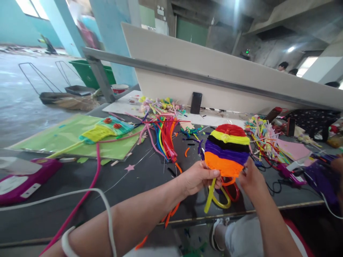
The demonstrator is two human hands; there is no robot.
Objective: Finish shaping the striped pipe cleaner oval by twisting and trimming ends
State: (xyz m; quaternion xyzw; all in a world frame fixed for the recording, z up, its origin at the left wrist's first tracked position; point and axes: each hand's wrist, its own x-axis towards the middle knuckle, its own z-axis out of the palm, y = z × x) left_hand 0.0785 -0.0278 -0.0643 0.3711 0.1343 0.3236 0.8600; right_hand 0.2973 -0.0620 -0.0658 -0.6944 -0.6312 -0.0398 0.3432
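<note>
A rounded piece of pipe cleaners (227, 148), banded red, yellow, black, purple and orange, is held up over the table's front edge. My left hand (199, 177) pinches its lower left edge, thumb on the orange band, where a yellow-green strip hangs down. Behind the lower right edge is my right hand (249, 178), its fingers closed on the piece and partly hidden by it. Below the piece, yellow and red loops (223, 200) show, partly covered. To the left of my hands lies a bundle of coloured pipe cleaners (167, 137).
A yellow and turquoise piece (103, 131) lies on a green sheet (61, 134). Magenta glue guns, one at the far left (34, 178), rest on the dark table. A phone (196, 102) leans on the white panel. Another person's hand (337, 166) is at the right edge.
</note>
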